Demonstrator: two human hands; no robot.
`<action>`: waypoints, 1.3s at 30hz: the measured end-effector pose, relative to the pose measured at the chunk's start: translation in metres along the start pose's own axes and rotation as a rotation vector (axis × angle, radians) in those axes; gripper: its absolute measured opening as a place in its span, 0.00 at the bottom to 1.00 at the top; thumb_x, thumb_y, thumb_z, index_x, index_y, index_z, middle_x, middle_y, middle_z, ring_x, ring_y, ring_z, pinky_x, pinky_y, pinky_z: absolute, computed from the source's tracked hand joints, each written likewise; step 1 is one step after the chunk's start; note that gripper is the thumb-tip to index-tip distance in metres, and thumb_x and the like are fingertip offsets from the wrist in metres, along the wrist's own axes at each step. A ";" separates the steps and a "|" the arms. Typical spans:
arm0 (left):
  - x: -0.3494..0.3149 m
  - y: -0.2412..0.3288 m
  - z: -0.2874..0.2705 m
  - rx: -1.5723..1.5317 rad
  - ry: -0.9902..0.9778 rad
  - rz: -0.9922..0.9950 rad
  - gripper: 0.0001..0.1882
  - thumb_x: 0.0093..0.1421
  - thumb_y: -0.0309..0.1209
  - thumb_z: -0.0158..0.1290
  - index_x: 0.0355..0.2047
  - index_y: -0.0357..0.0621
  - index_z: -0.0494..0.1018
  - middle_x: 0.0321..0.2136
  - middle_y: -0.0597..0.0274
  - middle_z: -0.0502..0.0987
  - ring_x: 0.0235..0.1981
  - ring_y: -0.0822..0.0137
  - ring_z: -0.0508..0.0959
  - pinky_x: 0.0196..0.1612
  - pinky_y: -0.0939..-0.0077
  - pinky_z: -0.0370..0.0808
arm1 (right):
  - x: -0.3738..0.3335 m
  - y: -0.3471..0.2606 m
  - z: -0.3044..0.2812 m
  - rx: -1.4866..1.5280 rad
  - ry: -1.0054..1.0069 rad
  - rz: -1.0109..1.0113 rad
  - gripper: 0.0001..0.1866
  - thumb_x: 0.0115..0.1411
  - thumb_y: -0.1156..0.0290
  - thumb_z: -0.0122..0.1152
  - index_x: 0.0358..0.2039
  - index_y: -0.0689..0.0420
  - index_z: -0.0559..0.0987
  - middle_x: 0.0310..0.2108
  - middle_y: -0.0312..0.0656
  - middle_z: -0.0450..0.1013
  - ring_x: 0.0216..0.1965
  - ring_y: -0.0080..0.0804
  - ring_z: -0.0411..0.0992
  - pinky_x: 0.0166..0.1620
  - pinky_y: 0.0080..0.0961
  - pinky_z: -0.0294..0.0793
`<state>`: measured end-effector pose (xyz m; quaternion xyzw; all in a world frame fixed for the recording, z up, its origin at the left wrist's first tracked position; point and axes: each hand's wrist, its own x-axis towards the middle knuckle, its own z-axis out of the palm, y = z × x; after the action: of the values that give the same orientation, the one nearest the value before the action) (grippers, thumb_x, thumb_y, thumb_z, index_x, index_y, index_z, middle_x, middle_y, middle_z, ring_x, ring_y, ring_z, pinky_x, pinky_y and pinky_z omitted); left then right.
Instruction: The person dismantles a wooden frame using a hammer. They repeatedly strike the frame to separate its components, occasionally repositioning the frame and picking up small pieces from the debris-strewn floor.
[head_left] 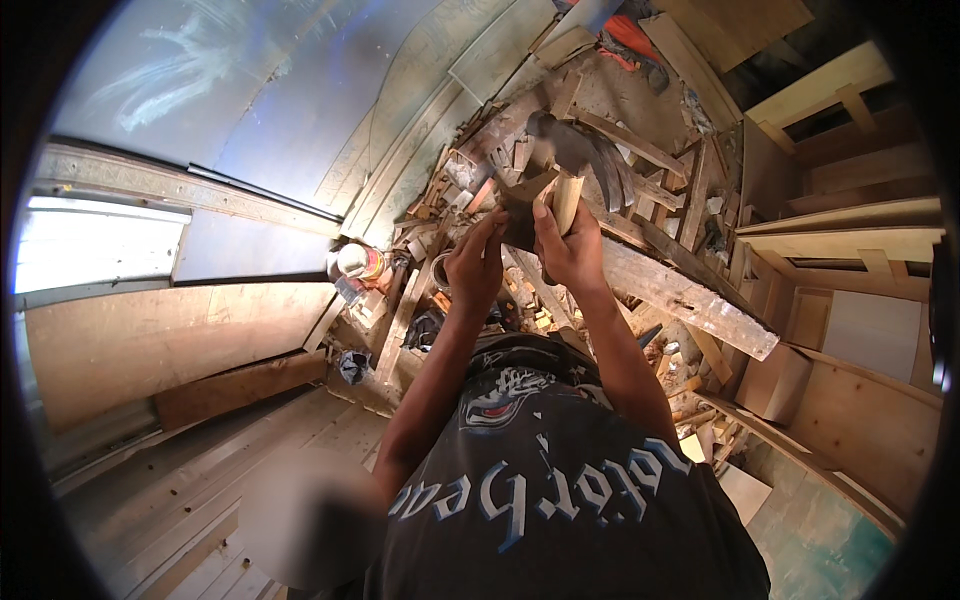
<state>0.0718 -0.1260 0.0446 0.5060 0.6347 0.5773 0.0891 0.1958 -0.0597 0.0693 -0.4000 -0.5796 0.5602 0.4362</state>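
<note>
My right hand [574, 248] is closed round a short, pale wooden piece [567, 203], the thumb lying along it. Just beyond its upper end is a dark claw hammer head [575, 147], its curved claws pointing right. Whether the wood is joined to that head, I cannot tell. My left hand [475, 268] is raised close by, with fingers together at the edge of a dark brown sheet [520, 210]. The sheet stands between both hands and partly hides behind the right fingers.
A long, worn plank [690, 295] runs right from beside my right hand. Wood scraps and offcuts [535, 300] litter the ground. A white bucket [355, 262] stands at left near a leaning plywood sheet [180, 325]. Wooden cabinet frames [840, 245] line the right side.
</note>
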 end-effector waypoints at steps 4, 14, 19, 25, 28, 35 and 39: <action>-0.002 -0.002 0.002 0.032 0.005 0.044 0.09 0.60 0.21 0.55 0.41 0.39 0.78 0.40 0.53 0.82 0.42 0.60 0.83 0.41 0.71 0.80 | -0.001 0.000 0.002 0.026 -0.013 -0.035 0.12 0.67 0.64 0.56 0.36 0.58 0.68 0.18 0.28 0.63 0.16 0.12 0.59 0.18 0.16 0.60; 0.000 -0.013 0.008 0.127 0.004 0.180 0.10 0.57 0.21 0.57 0.39 0.43 0.80 0.41 0.57 0.81 0.40 0.61 0.83 0.38 0.71 0.81 | -0.027 -0.006 -0.014 -0.226 0.001 -0.050 0.13 0.67 0.61 0.54 0.37 0.59 0.70 0.18 0.29 0.65 0.17 0.14 0.61 0.20 0.17 0.61; 0.001 -0.009 0.003 0.110 0.007 0.183 0.10 0.57 0.21 0.58 0.40 0.44 0.80 0.42 0.57 0.81 0.39 0.61 0.83 0.37 0.72 0.80 | -0.090 -0.039 -0.030 -0.484 -0.138 -0.050 0.16 0.64 0.63 0.55 0.45 0.62 0.71 0.21 0.50 0.74 0.22 0.46 0.76 0.29 0.35 0.74; -0.002 -0.008 0.003 0.086 -0.024 0.154 0.14 0.53 0.21 0.58 0.42 0.45 0.80 0.44 0.57 0.81 0.39 0.59 0.83 0.37 0.71 0.80 | -0.109 -0.071 -0.027 -0.594 -0.334 0.133 0.19 0.62 0.59 0.56 0.44 0.62 0.70 0.28 0.58 0.76 0.32 0.57 0.77 0.36 0.45 0.76; -0.006 -0.012 0.001 0.052 -0.055 0.129 0.17 0.51 0.23 0.58 0.43 0.47 0.80 0.44 0.57 0.80 0.40 0.58 0.83 0.39 0.71 0.80 | -0.108 -0.071 -0.023 -0.615 -0.374 0.115 0.19 0.61 0.60 0.56 0.44 0.62 0.69 0.29 0.57 0.76 0.32 0.60 0.76 0.36 0.47 0.75; -0.004 -0.013 0.000 0.085 -0.065 0.187 0.18 0.50 0.23 0.58 0.44 0.45 0.79 0.47 0.55 0.79 0.42 0.57 0.83 0.41 0.70 0.79 | -0.108 -0.060 -0.020 -0.624 -0.390 0.129 0.20 0.58 0.63 0.59 0.46 0.62 0.69 0.29 0.58 0.75 0.32 0.60 0.76 0.35 0.50 0.75; -0.006 -0.009 0.003 0.121 -0.077 0.086 0.19 0.49 0.22 0.57 0.44 0.43 0.79 0.47 0.54 0.79 0.43 0.56 0.82 0.43 0.69 0.79 | -0.113 -0.061 -0.020 -0.661 -0.418 0.113 0.21 0.57 0.64 0.59 0.47 0.62 0.68 0.28 0.58 0.75 0.32 0.61 0.76 0.36 0.51 0.75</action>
<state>0.0721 -0.1270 0.0328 0.5589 0.6422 0.5214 0.0577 0.2503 -0.1647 0.1234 -0.4273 -0.7823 0.4357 0.1249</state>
